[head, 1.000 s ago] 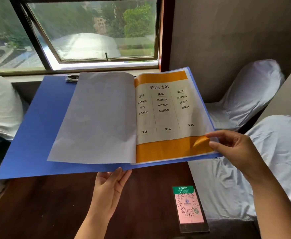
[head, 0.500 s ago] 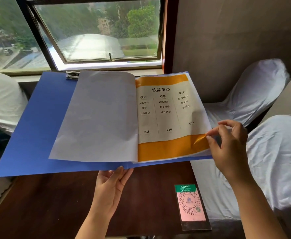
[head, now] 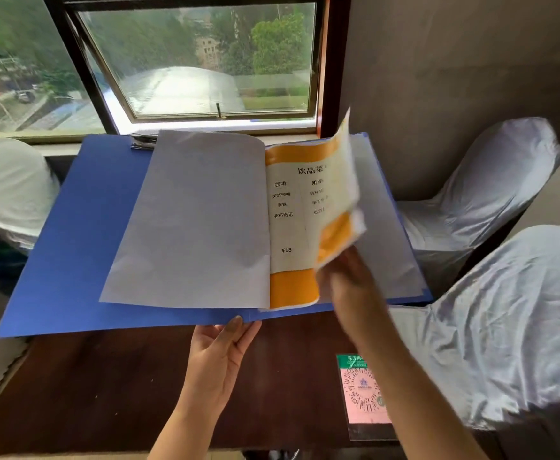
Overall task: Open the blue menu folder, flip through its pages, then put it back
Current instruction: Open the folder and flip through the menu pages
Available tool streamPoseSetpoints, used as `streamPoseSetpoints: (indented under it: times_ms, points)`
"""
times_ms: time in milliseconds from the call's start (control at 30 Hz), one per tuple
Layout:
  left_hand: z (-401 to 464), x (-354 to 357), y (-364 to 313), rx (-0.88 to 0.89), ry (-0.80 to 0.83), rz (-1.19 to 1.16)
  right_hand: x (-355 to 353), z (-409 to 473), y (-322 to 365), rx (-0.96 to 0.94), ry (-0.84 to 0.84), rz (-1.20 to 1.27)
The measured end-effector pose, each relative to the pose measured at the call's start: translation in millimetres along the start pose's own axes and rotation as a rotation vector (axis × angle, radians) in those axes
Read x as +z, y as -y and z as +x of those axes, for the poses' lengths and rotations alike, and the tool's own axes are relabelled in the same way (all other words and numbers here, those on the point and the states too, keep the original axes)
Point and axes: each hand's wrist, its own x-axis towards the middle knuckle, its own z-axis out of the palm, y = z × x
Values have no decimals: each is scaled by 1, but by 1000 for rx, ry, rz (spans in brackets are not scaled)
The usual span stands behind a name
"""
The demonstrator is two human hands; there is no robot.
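Note:
The blue menu folder lies open above the dark wooden table, its spine toward me. My left hand supports it from below at the near edge by the spine, fingers spread under the cover. A blank white page lies flat on the left side. The orange-and-white drinks page curls upward on the right, its lower corner pinched in my right hand, which is blurred. Behind the lifted page a pale sheet shows on the folder's right half.
A pink and green QR code stand lies on the dark table at the near right. White-covered chairs sit right and left. A window and sill run behind the folder; a metal clip sits at its top.
My right hand has lifted the drinks page's lower right corner and swung it up and leftward, uncovering the sheet beneath. My left hand stays under the folder's near edge.

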Motion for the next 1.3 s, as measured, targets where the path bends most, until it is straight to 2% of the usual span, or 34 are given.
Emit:
streamPoseSetpoints:
  times_ms: [100,267,400,467,567,633,700,767,833,900,967,1033,1167,1300]
  points:
    - [-3,5,0,12,25,28,35,-10,-3,-233,97,-424]
    - [-7,6,0,7,13,156,73,-21,-11,-390,166,-660]
    - [-12,6,-1,-13,61,134,88,-29,-16,-410,283,-811]
    - [-14,6,-1,-5,66,114,88,-30,-14,-417,339,-764]
    - [-10,3,-4,18,58,63,66,-23,-1,-386,344,-422]
    - [-7,2,-6,25,40,1,34,-12,2,-367,161,-338]
    - [-7,1,-10,39,40,-13,-5,2,-4,-361,-96,-488]
    - [-8,0,-12,52,42,-2,-45,14,-16,-251,-234,-696]
    - [-6,-3,-12,56,29,-6,-79,21,-30,-63,-160,-671]
    - [-6,-4,-12,50,35,-15,-102,22,-39,104,26,-394]
    - [-4,-4,-12,43,44,-11,-115,21,-47,152,159,-149]
    - [-3,-5,-12,40,45,10,-123,19,-54,141,198,-39]
    - [0,-7,-12,38,55,26,-128,17,-58,93,159,36]
    - [2,-6,-10,30,56,37,-121,21,-61,25,-22,-156]
